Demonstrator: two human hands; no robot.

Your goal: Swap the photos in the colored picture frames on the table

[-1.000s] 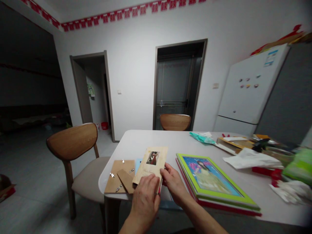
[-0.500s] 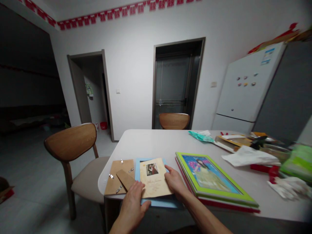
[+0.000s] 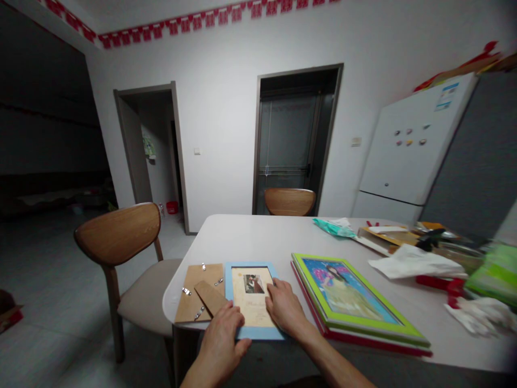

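Note:
A light blue picture frame [image 3: 264, 333] lies near the table's front edge. Within its border sits a cream printed sheet [image 3: 254, 312] with a small picture near its top. My right hand [image 3: 286, 310] rests on the sheet's right side and the frame's edge, its fingers stretched and open. My left hand [image 3: 224, 331] is at the frame's lower left, fingers extended over its edge and the thumb apart. Just left lies the brown backing board [image 3: 188, 302], with several metal clips and a stand leg [image 3: 208, 296]; my left hand hides the leg's lower end.
A green picture frame [image 3: 343, 328] tops a stack at right. Beyond it are white paper [image 3: 416, 261], a teal packet [image 3: 333, 228], white gloves [image 3: 480, 315] and a green bag [image 3: 495, 272]. Wooden chairs [image 3: 121, 234] stand at the table's left and far side.
The cream sheet, held raised above the frame earlier, now lies flat inside the blue border. My right hand has let go of its edge and moved onto its surface; my left hand barely moved.

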